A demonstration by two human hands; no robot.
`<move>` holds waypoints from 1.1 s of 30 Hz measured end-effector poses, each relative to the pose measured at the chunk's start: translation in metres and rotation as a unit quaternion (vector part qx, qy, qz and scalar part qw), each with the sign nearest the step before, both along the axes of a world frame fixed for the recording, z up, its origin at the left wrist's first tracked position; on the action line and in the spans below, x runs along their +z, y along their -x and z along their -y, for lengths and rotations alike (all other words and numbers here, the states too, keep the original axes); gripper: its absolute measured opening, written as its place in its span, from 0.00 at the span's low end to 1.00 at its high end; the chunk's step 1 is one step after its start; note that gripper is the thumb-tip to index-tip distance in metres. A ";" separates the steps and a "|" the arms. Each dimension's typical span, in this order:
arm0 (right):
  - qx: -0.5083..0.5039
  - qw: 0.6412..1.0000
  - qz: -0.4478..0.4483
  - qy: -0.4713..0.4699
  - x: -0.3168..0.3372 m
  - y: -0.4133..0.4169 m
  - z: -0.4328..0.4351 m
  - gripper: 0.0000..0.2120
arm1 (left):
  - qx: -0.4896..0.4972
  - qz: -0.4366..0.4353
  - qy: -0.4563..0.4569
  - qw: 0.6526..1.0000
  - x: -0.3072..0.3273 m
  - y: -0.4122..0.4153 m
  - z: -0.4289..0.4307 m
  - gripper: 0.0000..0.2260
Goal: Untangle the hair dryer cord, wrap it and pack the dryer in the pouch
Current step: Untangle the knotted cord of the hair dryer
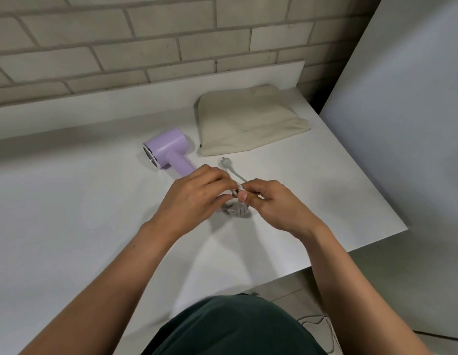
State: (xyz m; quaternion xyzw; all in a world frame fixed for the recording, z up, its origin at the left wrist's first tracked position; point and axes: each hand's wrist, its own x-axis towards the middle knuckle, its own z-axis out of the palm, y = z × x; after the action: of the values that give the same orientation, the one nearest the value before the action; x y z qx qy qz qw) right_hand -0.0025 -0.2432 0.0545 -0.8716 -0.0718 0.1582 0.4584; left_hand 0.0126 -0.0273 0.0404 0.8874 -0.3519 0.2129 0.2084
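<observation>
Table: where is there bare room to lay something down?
The table is bare on the wide stretch left of the hair dryer, and on the strip between the right hand and the table's right edge. Crowded: the gap among dryer, pouch and left hand, where the plug lies; both hands pinch the cord.

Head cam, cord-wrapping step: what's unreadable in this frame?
Head view only.
The cord bundle: blurred and mostly covered by the left hand and right hand; tangled or wrapped, cannot tell.
The dryer handle end: hidden under the left hand, so the cord's exit is unseen.
The plug: too small to read its pins.
The pouch: its opening is not discernible.
</observation>
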 end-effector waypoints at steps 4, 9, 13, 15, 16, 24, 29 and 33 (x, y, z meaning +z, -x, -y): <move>-0.005 1.000 -0.007 -0.013 -0.003 0.004 0.001 0.10 | -0.040 0.055 0.001 0.998 0.000 -0.005 0.002 0.06; -0.036 0.998 0.011 -0.053 -0.005 0.008 0.002 0.10 | -0.026 0.073 -0.026 0.997 -0.006 -0.010 -0.003 0.09; -0.068 0.989 0.041 -0.126 -0.008 0.007 0.001 0.10 | 0.008 0.006 0.057 0.998 -0.010 -0.007 -0.003 0.11; -0.061 0.985 0.066 -0.147 -0.011 0.008 0.000 0.14 | 0.041 -0.055 0.148 0.987 -0.007 -0.004 0.000 0.09; -0.048 0.985 0.086 -0.139 -0.013 0.008 -0.001 0.16 | 0.062 -0.083 0.186 0.977 -0.003 -0.003 0.001 0.07; -0.064 0.981 0.140 -0.119 -0.023 0.008 -0.012 0.18 | 0.154 -0.224 0.231 0.934 0.005 -0.007 0.003 0.06; -0.054 0.989 0.120 -0.072 -0.025 0.003 -0.007 0.11 | -0.021 -0.058 -0.013 0.998 0.015 -0.012 -0.001 0.24; -0.068 0.988 0.112 -0.087 -0.024 -0.001 -0.006 0.12 | -0.030 -0.015 -0.072 0.997 0.015 -0.025 -0.002 0.13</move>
State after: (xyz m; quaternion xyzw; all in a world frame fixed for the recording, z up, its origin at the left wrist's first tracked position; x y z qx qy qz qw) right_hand -0.0013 -0.2375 0.0304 -0.8432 -0.0766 0.0211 0.5317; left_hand 0.0377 -0.0255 0.0553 0.8923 -0.3896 0.1670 0.1554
